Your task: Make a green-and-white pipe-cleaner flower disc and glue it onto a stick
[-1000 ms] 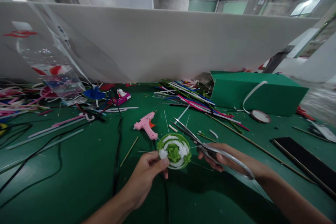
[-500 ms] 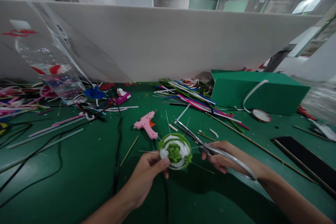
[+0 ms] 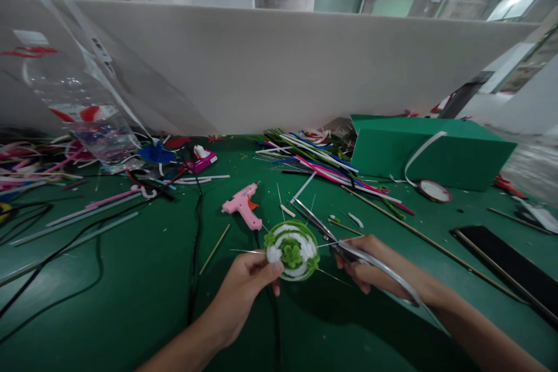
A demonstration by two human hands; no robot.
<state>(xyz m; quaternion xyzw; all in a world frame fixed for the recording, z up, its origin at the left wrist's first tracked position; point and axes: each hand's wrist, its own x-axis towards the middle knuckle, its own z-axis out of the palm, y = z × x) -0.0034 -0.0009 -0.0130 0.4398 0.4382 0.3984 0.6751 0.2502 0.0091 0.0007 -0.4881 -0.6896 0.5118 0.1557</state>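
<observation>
Scissors (image 3: 330, 237) beside a green-and-white disc (image 3: 291, 253)
Left hand (image 3: 249, 280) pinches the disc's rim; right hand (image 3: 378, 249) curls closed around the scissors

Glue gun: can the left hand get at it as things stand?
Probably not without letting go: the left hand is holding the disc, though the glue gun lies close by, uncovered.

free: between forearms (image 3: 192, 331) | obstacles: black cable (image 3: 276, 331) there, glue gun (image 3: 243, 206) beyond hands (image 3: 246, 279)

Clear bottle (image 3: 87, 113) before pale partition (image 3: 270, 70)
</observation>
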